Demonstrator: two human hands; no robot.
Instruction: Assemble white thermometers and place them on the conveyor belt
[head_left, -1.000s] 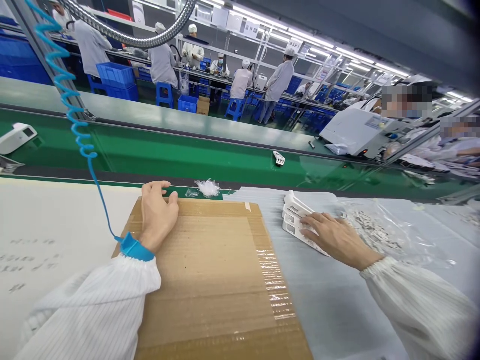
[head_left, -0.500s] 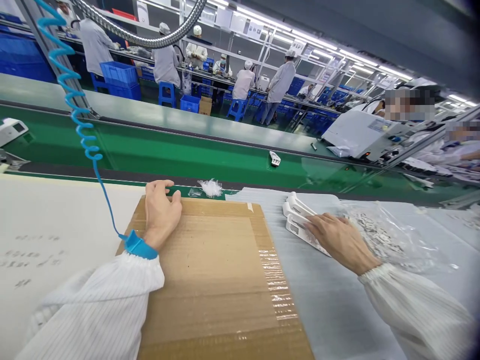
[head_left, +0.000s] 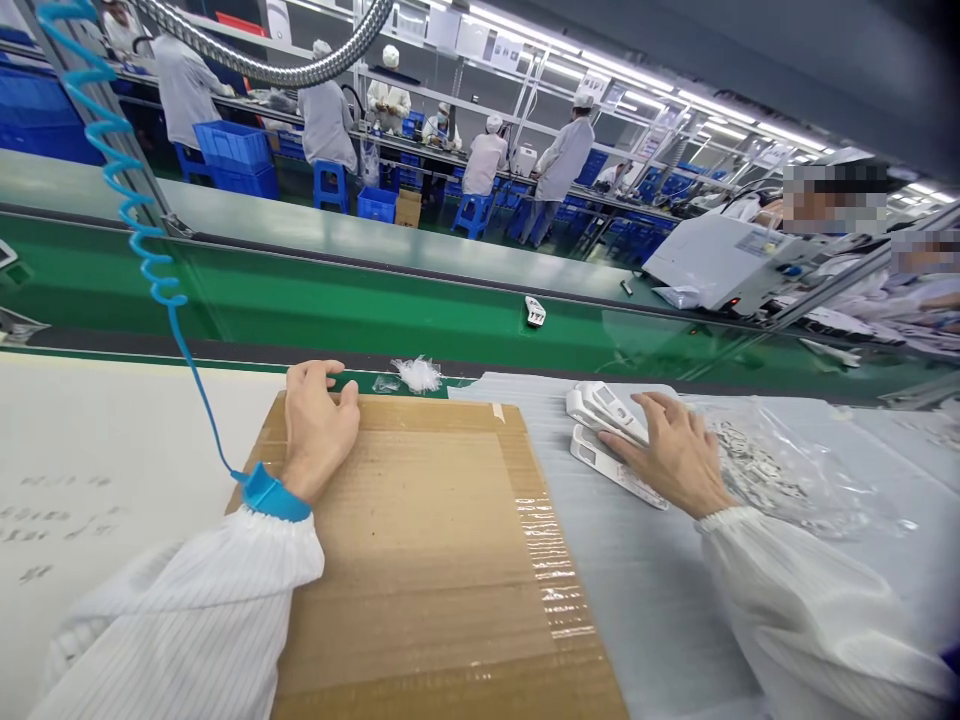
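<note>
My left hand point(head_left: 319, 430) rests on the far left corner of a flat brown cardboard sheet point(head_left: 427, 540), fingers loosely bent and thumb apart, holding nothing. A blue wrist strap point(head_left: 274, 492) with a coiled cord circles that wrist. To the right of the cardboard, my right hand point(head_left: 671, 455) has its thumb and fingers around a white plastic device housing point(head_left: 606, 403) with a small rectangular window. Another such white housing point(head_left: 611, 465) lies just below it on the grey foam sheet point(head_left: 637, 570). My right fingers partly hide the held housing's near end.
A clear bag of small parts point(head_left: 765, 465) lies right of my right hand. Clear plastic scraps point(head_left: 418, 374) sit beyond the cardboard. A small white device point(head_left: 534, 311) is on the green conveyor belt point(head_left: 360, 300). The blue coiled cord point(head_left: 154, 260) hangs at left. Co-workers sit and stand beyond.
My right hand has lifted and turned the upper white housing, so its windowed face now shows. The lower housing is more exposed. My left hand stays on the cardboard; the view has shifted slightly.
</note>
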